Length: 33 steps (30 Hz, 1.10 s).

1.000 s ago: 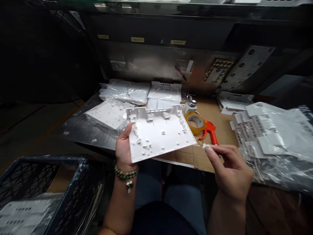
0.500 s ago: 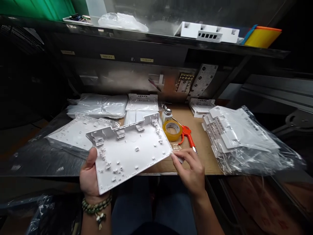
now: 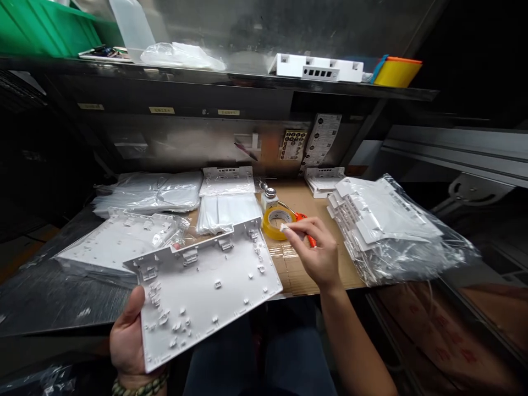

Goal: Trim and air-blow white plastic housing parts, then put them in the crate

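My left hand (image 3: 130,333) grips a white plastic housing panel (image 3: 231,294) by its left edge, thumb on top. The panel is tilted, its inner side with clips and small posts facing up. Away from the panel, my right hand (image 3: 315,250) is closed in a pinch on a small white piece (image 3: 284,227), perhaps a wipe. Close to those fingertips lies a roll of yellow tape (image 3: 267,223). A small white bottle with a metal top (image 3: 270,197) stands just behind the roll. My right hand partly covers an orange-red air blow gun (image 3: 301,216).
Bagged white panels (image 3: 383,220) are piled at the right, with another bagged panel (image 3: 119,236) at the left. Clear plastic bags (image 3: 152,192) lie behind it. Overhead, a shelf (image 3: 243,78) carries a green bin (image 3: 49,30), a white housing (image 3: 319,67) and a yellow cup (image 3: 398,72).
My right hand has left the panel's right corner and risen toward the tape and bottle, pinching the white piece. The panel in my left hand sits lower and further left as the view shifts.
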Motion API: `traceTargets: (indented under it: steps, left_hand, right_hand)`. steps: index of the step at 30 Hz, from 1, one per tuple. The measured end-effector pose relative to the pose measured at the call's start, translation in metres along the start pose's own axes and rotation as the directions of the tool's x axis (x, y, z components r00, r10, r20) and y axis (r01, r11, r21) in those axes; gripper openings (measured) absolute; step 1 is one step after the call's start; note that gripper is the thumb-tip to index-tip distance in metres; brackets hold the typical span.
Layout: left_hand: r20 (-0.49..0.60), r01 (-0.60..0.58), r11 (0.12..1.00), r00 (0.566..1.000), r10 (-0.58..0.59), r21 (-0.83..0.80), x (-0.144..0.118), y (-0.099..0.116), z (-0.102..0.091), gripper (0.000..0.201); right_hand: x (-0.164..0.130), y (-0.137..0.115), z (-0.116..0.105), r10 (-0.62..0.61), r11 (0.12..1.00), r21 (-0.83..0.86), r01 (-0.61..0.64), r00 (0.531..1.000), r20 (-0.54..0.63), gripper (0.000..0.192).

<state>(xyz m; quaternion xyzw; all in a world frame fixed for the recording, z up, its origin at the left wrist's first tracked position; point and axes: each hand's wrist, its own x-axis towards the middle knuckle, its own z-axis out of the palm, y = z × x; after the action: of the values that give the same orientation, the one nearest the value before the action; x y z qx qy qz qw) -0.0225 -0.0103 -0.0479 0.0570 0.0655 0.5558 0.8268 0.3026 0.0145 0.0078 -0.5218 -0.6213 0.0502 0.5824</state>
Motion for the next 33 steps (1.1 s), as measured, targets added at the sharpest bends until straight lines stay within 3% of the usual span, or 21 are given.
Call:
traceTargets:
  steps: [4,8,12,15,18,22,25,27,33]
  left_hand:
    - [0.053,0.03,0.998,0.998,-0.032,0.051,0.0,-0.012,0.007,0.053]
    - [0.052,0.016,0.994,0.998,-0.022,0.11,0.002,-0.02,0.018,0.054]
    - [0.084,0.076,0.983,0.992,-0.091,0.165,0.003,-0.018,0.018,0.058]
    - [0.125,0.126,0.975,0.981,-0.15,0.183,0.006,-0.018,0.016,0.06]
    - [0.141,0.114,0.974,0.98,-0.143,0.193,0.011,-0.025,0.022,0.06]
    - [0.022,-0.038,0.965,0.999,0.033,0.258,0.021,-0.048,0.042,0.06]
    - [-0.085,-0.14,0.925,0.98,0.181,0.354,0.03,-0.072,0.061,0.055]
    - [-0.087,-0.158,0.895,0.973,0.213,0.416,0.034,-0.086,0.072,0.052]
    - [-0.041,-0.179,0.854,0.973,0.227,0.489,0.042,-0.1,0.082,0.048]
  right_hand:
    - [0.009,-0.014,0.017,-0.09,0.996,0.017,0.09,0.996,-0.002,0.01]
    - [0.005,-0.008,0.021,-0.077,0.997,-0.02,0.076,0.997,-0.024,0.01]
    - [0.0,0.001,0.019,-0.085,0.996,0.0,0.085,0.996,-0.018,0.011]
    - [0.0,0.012,0.016,-0.039,0.998,-0.058,0.04,0.999,0.008,0.012]
    - [0.001,0.013,0.013,0.03,0.997,-0.064,-0.034,0.998,-0.048,0.013]
    - [-0.002,-0.023,0.02,-0.073,0.997,0.025,0.075,0.995,-0.064,0.008]
    - [-0.005,-0.062,0.032,-0.195,0.971,0.13,0.2,0.98,-0.046,0.017]
    - [-0.004,-0.079,0.041,-0.251,0.951,0.182,0.251,0.968,-0.028,0.023]
    - [0.003,-0.083,0.046,-0.28,0.945,0.156,0.289,0.957,-0.074,0.025]
